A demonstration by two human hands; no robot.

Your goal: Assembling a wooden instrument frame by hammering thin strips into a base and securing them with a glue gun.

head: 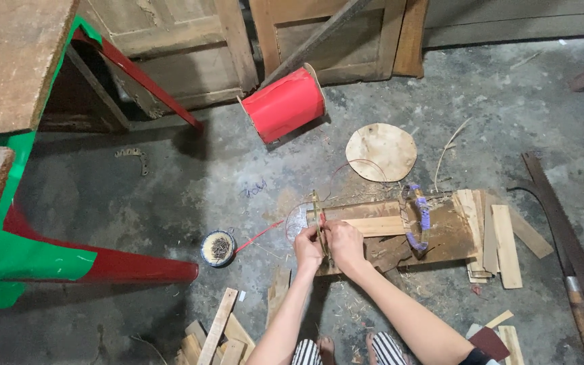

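Note:
My left hand (307,251) and my right hand (344,245) meet over a thin upright bamboo stick (316,213) standing at the left end of a wooden board (400,233). Both pinch the stick and a red ribbon (258,236) that runs off to the left. A clear plastic piece (297,220) lies just behind my left hand. On the board sits a curved piece wrapped in purple-and-white cord (419,220).
A big spool of red ribbon (285,103) lies by the old doors at the back. A round wooden disc (381,151), a small tin of nails (218,248), loose wood slats (498,240), a hand saw (566,236) and a red-and-green table (28,260) surround me.

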